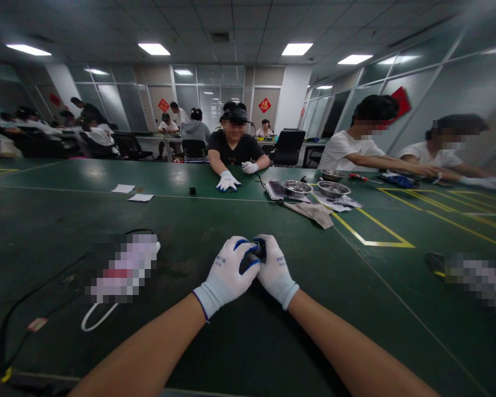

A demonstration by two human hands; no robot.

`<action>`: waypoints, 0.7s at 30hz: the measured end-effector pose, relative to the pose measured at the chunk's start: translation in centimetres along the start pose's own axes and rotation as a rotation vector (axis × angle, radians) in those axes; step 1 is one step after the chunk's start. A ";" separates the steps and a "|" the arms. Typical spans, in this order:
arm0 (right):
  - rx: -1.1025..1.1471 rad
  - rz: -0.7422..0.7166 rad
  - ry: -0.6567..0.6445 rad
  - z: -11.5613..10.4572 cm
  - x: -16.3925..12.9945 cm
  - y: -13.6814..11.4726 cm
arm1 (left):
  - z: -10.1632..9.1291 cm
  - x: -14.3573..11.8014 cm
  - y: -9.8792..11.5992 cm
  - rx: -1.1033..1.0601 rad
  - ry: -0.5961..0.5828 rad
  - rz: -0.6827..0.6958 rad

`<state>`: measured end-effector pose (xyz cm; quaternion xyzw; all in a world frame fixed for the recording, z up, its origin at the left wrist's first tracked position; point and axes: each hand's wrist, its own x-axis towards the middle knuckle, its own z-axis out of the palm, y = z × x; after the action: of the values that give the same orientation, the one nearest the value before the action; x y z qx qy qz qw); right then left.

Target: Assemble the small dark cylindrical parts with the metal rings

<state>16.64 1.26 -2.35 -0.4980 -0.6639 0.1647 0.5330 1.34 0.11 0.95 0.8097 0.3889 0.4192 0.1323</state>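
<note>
Both my hands wear white gloves with blue palms and meet above the green table. My left hand [230, 269] curls its fingers and thumb around one side of a small black part [260, 249]. From the other side my right hand [275, 270] closes on the same part. Most of it is hidden by the gloves, so its exact kind cannot be made out. To the left of my hands lies a blurred-out pouch-like item [126, 264] with a white loop and a black cable.
Across the green table [215, 220] sits a person [235, 146] with gloved hands on its surface. Metal bowls [334, 189], a grey cloth [310, 213] and yellow tape lines lie to the right. Paper slips [123, 188] and a small black block [192, 191] are at the far left.
</note>
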 end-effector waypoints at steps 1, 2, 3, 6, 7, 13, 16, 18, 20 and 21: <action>0.000 -0.006 0.000 0.0 0.0 0.0 | 0.0 0.0 0.0 -0.004 -0.001 -0.002; -0.001 -0.009 0.002 0.0 0.1 0.0 | 0.0 0.0 0.0 -0.009 -0.002 -0.005; -0.002 -0.013 0.002 0.0 0.1 0.0 | 0.0 0.0 0.0 -0.013 -0.005 -0.009; -0.008 -0.021 -0.002 0.0 0.1 0.0 | 0.0 0.0 0.0 -0.020 -0.012 -0.020; -0.010 -0.023 -0.005 0.0 0.2 0.0 | 0.0 0.0 0.0 -0.021 -0.013 -0.023; -0.010 -0.032 -0.029 0.0 0.2 0.2 | 0.1 0.0 -0.1 -0.028 -0.027 -0.030; -0.013 -0.039 -0.023 0.1 0.2 0.3 | 0.1 0.1 -0.1 -0.028 -0.026 -0.026; -0.008 -0.036 -0.021 0.1 0.2 0.4 | 0.1 0.1 -0.1 -0.027 -0.029 -0.029; -0.001 -0.032 -0.029 0.0 0.2 0.3 | 0.1 0.1 -0.1 -0.026 -0.035 -0.033; 0.000 -0.032 -0.032 0.0 0.2 0.3 | 0.1 0.1 -0.1 -0.025 -0.038 -0.034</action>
<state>16.81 1.61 -2.46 -0.4847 -0.6803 0.1641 0.5247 1.44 0.25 0.90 0.8089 0.3948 0.4064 0.1570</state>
